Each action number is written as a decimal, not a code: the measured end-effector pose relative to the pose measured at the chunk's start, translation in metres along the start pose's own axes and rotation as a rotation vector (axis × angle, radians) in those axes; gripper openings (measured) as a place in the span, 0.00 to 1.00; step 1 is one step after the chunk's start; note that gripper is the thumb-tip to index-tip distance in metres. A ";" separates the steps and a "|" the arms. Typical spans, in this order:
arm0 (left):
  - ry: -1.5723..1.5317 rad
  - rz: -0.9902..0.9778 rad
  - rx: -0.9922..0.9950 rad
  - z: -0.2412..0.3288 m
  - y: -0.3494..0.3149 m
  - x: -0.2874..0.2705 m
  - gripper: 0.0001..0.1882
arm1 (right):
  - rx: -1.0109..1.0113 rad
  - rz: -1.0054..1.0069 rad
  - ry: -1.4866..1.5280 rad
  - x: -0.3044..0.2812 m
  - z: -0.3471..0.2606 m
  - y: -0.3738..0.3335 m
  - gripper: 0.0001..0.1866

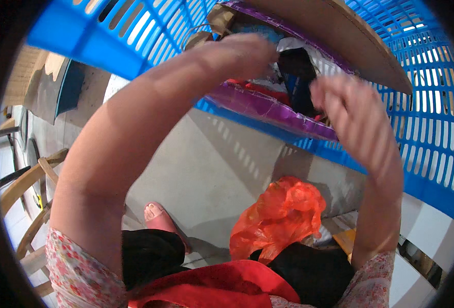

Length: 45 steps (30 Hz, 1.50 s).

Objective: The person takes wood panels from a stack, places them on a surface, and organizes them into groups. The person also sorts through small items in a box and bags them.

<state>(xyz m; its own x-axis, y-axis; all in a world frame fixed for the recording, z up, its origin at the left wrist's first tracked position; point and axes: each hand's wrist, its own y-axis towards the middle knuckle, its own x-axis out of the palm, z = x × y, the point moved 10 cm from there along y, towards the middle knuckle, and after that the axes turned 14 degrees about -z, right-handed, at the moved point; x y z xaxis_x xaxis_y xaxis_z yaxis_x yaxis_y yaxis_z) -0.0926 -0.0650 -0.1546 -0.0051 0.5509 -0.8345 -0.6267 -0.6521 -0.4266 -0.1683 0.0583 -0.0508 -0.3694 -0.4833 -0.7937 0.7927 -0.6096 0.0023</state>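
Fairly bright, uneven. Slots in crate [98, 51] glow near-white, upper L & R; slot-shaped light patches on floor [180, 149], ctr, plus shadow stripes on R forearm [378, 149]. L hand [250, 55] & R hand [346, 97] motion-blurred, upper ctr/R. Slight sheen on bag [283, 210], lower ctr. Fisheye bends rim edges; corners blk.

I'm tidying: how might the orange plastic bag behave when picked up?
The orange plastic bag is probably floppy: its thin film is crumpled into folds. Its shiny surface may feel slippery. Being translucent film, it could be light for its size, though any contents are hidden.
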 end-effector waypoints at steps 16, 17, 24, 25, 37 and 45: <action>0.094 -0.665 -0.094 -0.010 -0.009 0.080 0.23 | -0.067 -0.321 -0.256 0.225 -0.024 0.092 0.20; 0.103 -0.639 -0.058 -0.007 -0.007 0.079 0.23 | -0.108 -0.345 -0.167 0.235 -0.024 0.097 0.20; 0.035 -0.334 0.175 0.014 -0.023 0.059 0.07 | 0.137 -0.245 -0.202 0.219 -0.011 0.093 0.17; 0.022 -0.292 0.224 0.017 -0.019 0.061 0.06 | 0.196 -0.239 -0.230 0.224 -0.007 0.086 0.17; 0.054 -0.235 0.246 0.019 -0.022 0.061 0.05 | 0.070 -0.212 0.209 0.208 -0.020 0.124 0.30; 0.054 -0.397 0.113 0.011 -0.026 0.081 0.09 | 0.365 -0.118 -0.130 0.198 0.009 0.132 0.15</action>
<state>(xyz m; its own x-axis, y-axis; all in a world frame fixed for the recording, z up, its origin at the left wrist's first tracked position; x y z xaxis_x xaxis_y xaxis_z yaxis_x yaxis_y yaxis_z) -0.0848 0.0022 -0.2074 0.2933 0.7179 -0.6314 -0.6531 -0.3318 -0.6807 -0.1411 -0.1239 -0.2022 -0.5243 -0.4577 -0.7181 0.5258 -0.8373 0.1498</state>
